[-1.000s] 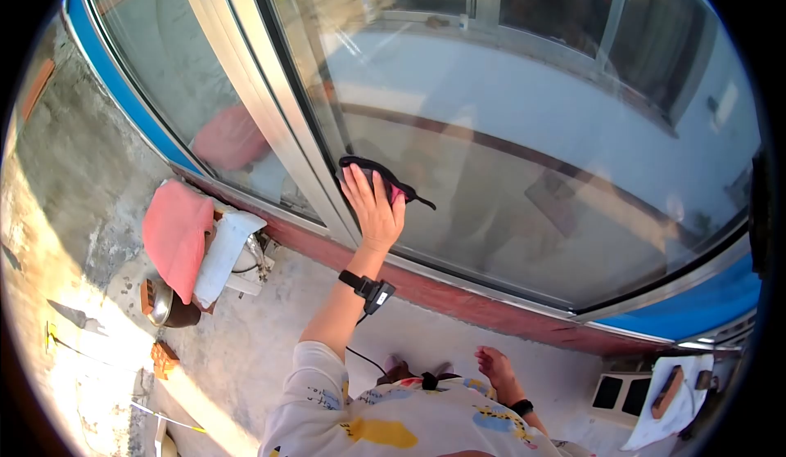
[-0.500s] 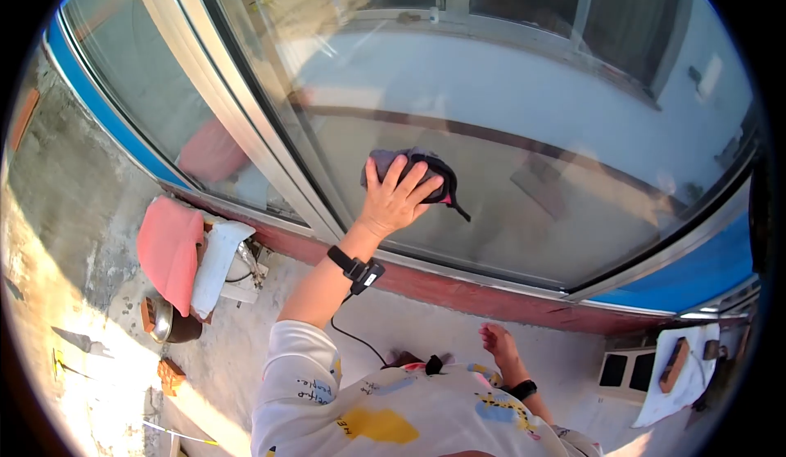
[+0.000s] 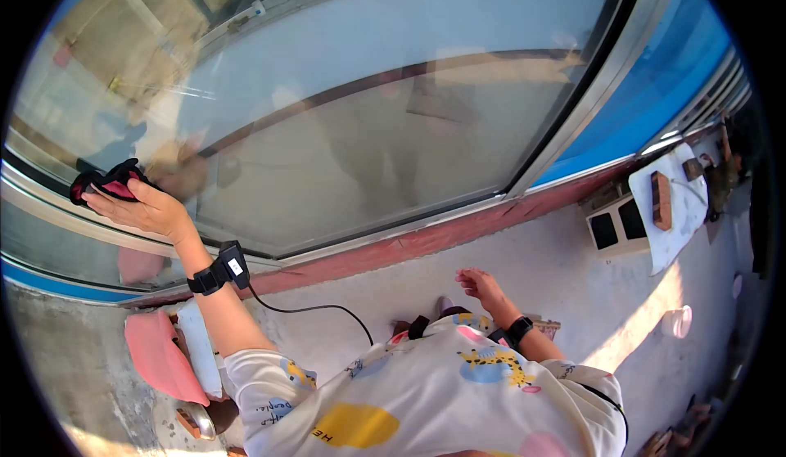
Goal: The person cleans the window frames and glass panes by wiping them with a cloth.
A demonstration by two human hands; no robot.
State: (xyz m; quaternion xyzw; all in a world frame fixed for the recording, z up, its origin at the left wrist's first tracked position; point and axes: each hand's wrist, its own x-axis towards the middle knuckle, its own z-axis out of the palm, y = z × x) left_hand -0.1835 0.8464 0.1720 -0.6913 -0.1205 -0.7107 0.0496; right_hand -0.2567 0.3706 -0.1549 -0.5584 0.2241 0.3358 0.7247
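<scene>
My left hand [image 3: 139, 211] holds a dark cloth [image 3: 106, 185] with black edging and a pink part. It presses the cloth at the left edge of the large window pane [image 3: 327, 171], by the metal frame [image 3: 49, 191]. A black strap with a small box [image 3: 221, 269] sits on that wrist, and a cable runs from it toward my waist. Low in front of my body, away from the glass, hangs my right hand [image 3: 485, 287]. Its fingers are loosely bent and apart, with nothing in them.
A red cloth [image 3: 164, 355] and a metal pot [image 3: 196, 421] are at lower left. On the right, a brick [image 3: 661, 200] rests on a white sheet [image 3: 684, 211] beside a pale block with dark openings [image 3: 616, 229]. A red ledge [image 3: 393, 252] runs below the window.
My left hand has carried the cloth left, from the lower pane to its left edge by the frame. The view has swung right. My right hand still hangs low.
</scene>
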